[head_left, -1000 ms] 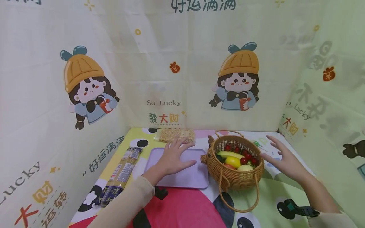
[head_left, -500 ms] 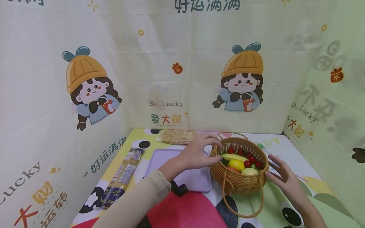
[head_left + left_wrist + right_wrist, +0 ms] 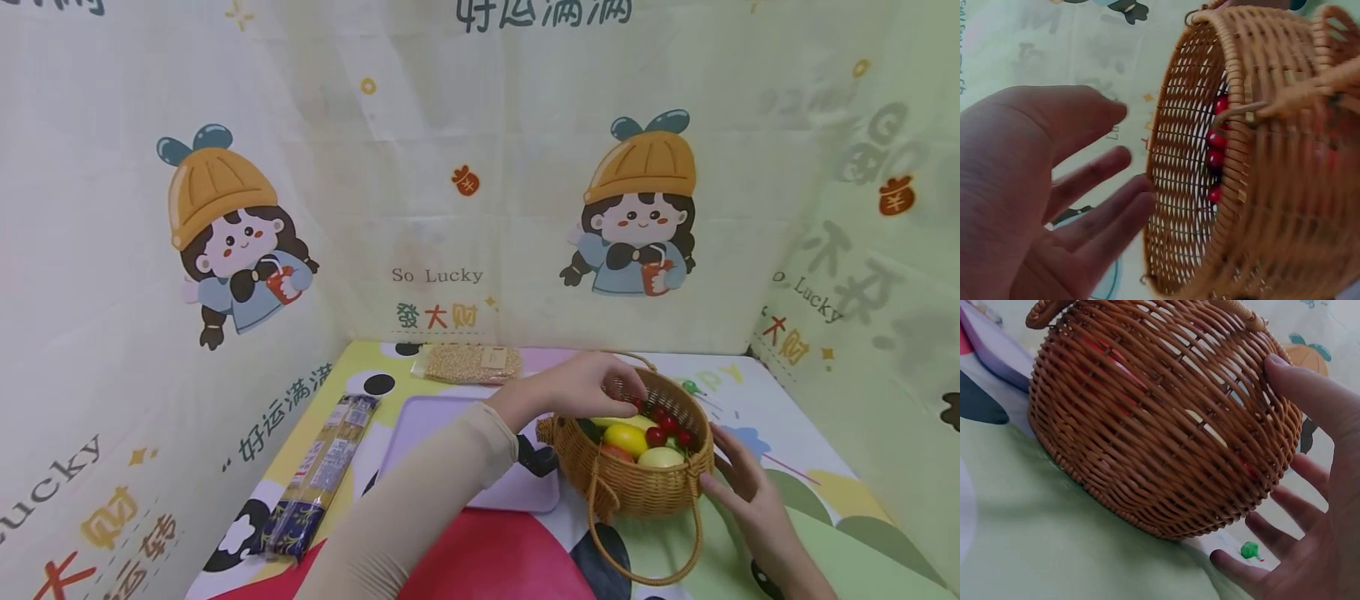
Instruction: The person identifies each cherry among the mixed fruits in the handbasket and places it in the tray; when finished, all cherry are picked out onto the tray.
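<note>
Both parted in grip, left hand (image 3: 576,387) above wicker basket (image 3: 637,490) and right hand (image 3: 752,502) at its side could tip it by snagging the rim.

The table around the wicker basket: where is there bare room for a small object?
Free: the tablecloth right of the basket, between the right hand and the printed wall; also its red patch before the purple tray. The tray's visible parts look bare, but the left sleeve hides its middle. Crowded: the basket, fruit inside, left hand over it.
</note>
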Motion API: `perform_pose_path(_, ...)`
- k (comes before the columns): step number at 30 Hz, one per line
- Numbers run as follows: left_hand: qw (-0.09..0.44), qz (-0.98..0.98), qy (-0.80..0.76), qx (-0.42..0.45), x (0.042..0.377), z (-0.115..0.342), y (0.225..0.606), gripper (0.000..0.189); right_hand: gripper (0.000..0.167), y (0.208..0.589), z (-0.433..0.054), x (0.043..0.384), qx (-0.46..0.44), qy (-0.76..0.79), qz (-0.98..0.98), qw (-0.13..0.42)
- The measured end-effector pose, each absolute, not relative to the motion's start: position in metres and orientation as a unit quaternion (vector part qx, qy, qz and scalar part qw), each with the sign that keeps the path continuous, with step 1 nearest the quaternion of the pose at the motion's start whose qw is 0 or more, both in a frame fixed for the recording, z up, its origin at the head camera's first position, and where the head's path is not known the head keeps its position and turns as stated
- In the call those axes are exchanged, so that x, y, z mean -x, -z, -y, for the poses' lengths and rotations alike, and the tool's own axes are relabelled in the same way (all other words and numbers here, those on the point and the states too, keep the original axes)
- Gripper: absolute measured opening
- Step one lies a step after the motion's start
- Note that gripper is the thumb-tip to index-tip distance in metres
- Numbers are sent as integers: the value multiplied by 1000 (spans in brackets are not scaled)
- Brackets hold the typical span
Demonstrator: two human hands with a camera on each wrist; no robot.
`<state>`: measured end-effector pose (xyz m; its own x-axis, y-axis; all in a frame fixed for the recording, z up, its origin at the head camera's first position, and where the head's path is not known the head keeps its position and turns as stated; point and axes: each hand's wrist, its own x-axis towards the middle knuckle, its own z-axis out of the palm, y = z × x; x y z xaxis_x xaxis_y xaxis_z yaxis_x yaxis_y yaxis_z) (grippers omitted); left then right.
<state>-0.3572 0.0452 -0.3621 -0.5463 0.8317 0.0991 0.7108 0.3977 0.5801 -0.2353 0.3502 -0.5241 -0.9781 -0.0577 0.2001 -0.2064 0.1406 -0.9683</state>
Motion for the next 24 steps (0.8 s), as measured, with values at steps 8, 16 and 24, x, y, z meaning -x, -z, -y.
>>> perform_pose_path(8,184,-846,-243,-438,365,-76,368,32,76,528,-348,232,-85,-663,743,42)
perform_pose_path(16,282,-855,-161,-405,370,-99,364,33,78,530,-347,231,-88,-677,730,45)
perform_pose_path(24,307,-857,-149,-386,374,-119,365,39,77,531,-348,232,-83,-674,733,37)
